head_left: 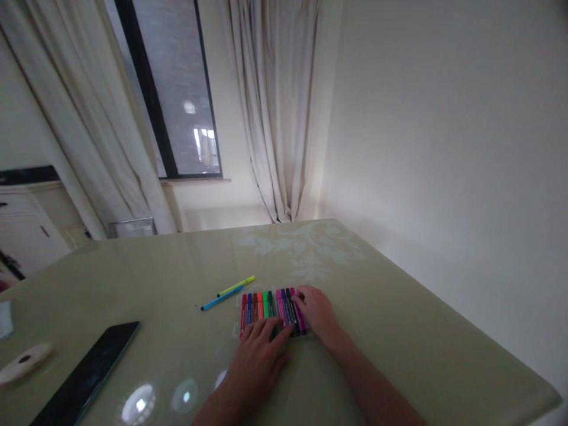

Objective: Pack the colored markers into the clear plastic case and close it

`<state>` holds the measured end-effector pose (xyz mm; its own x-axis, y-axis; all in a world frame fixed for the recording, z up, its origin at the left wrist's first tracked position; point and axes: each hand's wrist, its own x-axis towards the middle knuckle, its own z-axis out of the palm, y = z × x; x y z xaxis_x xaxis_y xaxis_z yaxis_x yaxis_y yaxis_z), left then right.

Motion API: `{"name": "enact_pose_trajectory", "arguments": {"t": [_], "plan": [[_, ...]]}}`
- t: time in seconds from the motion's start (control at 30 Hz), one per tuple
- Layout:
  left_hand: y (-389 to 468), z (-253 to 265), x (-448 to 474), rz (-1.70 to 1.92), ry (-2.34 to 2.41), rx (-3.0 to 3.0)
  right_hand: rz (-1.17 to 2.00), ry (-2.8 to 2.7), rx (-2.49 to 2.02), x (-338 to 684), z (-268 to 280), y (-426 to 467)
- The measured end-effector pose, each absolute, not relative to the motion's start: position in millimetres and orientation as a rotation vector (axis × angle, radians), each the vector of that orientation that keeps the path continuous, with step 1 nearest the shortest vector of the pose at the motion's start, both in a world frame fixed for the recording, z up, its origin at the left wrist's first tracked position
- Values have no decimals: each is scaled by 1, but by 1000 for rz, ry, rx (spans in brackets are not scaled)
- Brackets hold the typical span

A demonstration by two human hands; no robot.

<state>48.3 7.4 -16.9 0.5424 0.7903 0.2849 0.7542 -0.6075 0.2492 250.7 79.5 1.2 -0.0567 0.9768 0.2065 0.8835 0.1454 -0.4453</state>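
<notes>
A row of colored felt-tip markers point(260, 305) lies side by side, caps pointing away from me, in what looks like a clear plastic case. A gap shows between the dark green marker point(270, 303) and the pink marker point(280, 305). My left hand point(260, 349) rests palm down across the near ends of the row, fingers spread. At the right end, my right hand point(316, 309) has its bent fingers on the cap end of a magenta marker point(300, 319). Beyond the row's left corner lie a yellow-green marker point(236, 286) and a blue marker point(222, 299), loose on the table.
A dark tablet or phone point(89, 373) lies on the pale green table point(177, 278) to the left, near a white oval object point(25, 363). A plain wall point(444, 148) runs along the right side; a curtained window point(177, 89) stands behind.
</notes>
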Motion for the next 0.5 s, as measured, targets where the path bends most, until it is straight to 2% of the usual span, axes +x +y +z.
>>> {"name": "enact_pose_trajectory", "arguments": {"t": [0.13,0.23,0.33,0.5], "plan": [[25,-13,30,840,1388,2500,366,-1922,-1719,254,1,81],[42,-13,-1,1013,1738,2333,403,-1864,-1680,255,1,80],[52,-16,-32,877,2175,2197,409,-1843,-1621,253,3,78],[54,-21,-54,741,2325,2113,377,-1823,-1601,250,6,76]]}}
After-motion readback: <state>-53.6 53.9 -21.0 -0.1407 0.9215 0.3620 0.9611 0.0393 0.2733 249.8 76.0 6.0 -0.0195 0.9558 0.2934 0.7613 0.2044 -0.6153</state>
